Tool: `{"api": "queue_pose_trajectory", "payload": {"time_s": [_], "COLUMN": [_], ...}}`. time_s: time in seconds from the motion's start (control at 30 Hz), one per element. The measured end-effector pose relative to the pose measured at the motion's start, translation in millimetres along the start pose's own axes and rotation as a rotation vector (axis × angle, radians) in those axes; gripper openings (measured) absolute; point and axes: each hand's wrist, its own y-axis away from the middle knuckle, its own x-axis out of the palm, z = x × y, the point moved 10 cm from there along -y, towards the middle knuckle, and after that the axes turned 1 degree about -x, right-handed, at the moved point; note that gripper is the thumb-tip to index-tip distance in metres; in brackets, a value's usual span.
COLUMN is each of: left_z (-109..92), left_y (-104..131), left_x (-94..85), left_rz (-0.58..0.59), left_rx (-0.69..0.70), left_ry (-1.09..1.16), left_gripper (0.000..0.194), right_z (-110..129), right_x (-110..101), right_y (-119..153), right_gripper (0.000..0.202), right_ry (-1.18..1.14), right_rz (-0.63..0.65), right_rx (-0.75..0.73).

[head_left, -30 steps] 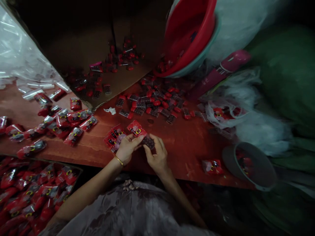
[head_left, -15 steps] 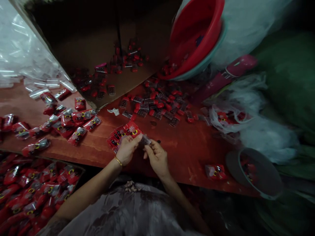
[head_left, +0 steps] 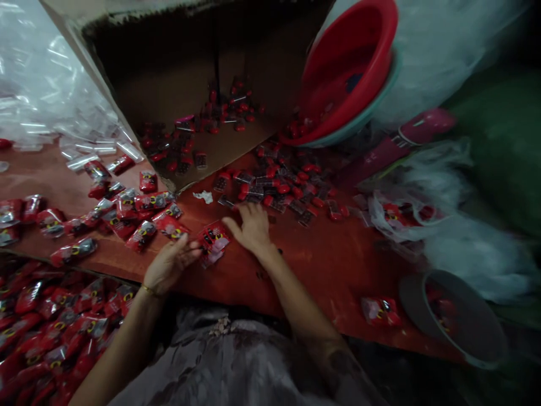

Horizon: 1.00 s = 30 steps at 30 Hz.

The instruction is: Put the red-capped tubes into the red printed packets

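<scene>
My left hand [head_left: 171, 264] is low over the table with its fingers apart and nothing held in them. Just beyond its fingertips lies a red printed packet [head_left: 172, 230], at the edge of a loose group of filled red packets. Between my two hands rests a small stack of flat red printed pouches [head_left: 214, 235]. My right hand [head_left: 253, 230] reaches forward, thumb spread from the fingers. Its fingertips touch or hover at the near edge of a pile of small clear containers with red caps [head_left: 274, 186]; contact cannot be made out.
A cardboard box [head_left: 249, 144] lies open behind, with more red-capped containers inside. To its right lean a red basin [head_left: 338, 56] and a purple bottle [head_left: 406, 135]. A grey tub [head_left: 486, 327] sits at right. Filled red packets [head_left: 63, 332] heap up at lower left.
My hands were together holding a small clear container at a red pouch. Now they are apart: the left has moved left beside the filled packets, the right forward to the container pile.
</scene>
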Motion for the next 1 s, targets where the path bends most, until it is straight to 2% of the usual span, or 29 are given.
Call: {"api": "queue_pose_trajectory", "payload": {"time_s": [0.1,0.13,0.2,0.27,0.33,0.43,0.5,0.57,0.63,0.73,0.87,1.0], "left_z": [-34.8,-42.4,-45.0,-33.5,-25.5,-40.1,-41.7,-35.1,-28.5,-22.9,-22.4,-26.5], "left_y": [-1.0,-0.2,1.6,3.7,7.0,15.9,16.1,6.2,-5.2,-10.1,2.4,22.6], "left_x": [-42.9,-49.7,-49.6,-34.1,-14.5,28.3,60.0,78.2,83.6,83.8,85.0,94.6], "left_rz": [-0.213,-0.238,-0.222,-0.150,-0.111,-0.074,-0.031,0.000,0.018,0.015,-0.029,-0.022], "left_rx": [0.136,0.175,0.186,0.141,0.200,0.597,0.809,0.891,0.907,0.943,0.994,1.010], "left_ry": [0.173,0.219,0.237,0.120,-0.104,-0.587,-0.954,-1.247,-1.411,-1.487,-1.437,-1.313], "left_gripper": [0.024,0.024,0.020,0.019,0.024,0.032,0.032,0.026,0.017,0.016,0.019,0.021], "right_z": [-34.6,-42.3,-52.4,-58.9,-61.1,-60.4,-57.7,-51.9,-42.2,-23.3,-1.9,-5.1], "right_x": [4.4,7.0,7.3,-0.9,-12.2,-29.8,-39.7,-45.3,-46.5,-46.8,-44.6,-26.1], "right_y": [-14.1,-12.7,-0.2,22.2,48.5,82.6,97.2,105.0,107.1,104.0,94.1,80.8], "right_gripper": [0.037,0.035,0.035,0.035,0.034,0.034,0.035,0.034,0.032,0.027,0.023,0.029], "right_ry": [0.191,0.213,0.224,0.233,0.253,0.250,0.220,0.184,0.153,0.109,-0.045,-0.395], "right_rz": [0.018,0.043,0.072,0.063,0.044,-0.004,-0.056,-0.094,-0.110,-0.129,-0.136,-0.073], "right_rx": [0.059,0.048,0.020,0.020,0.018,0.020,0.031,0.039,0.032,0.007,-0.005,0.174]}}
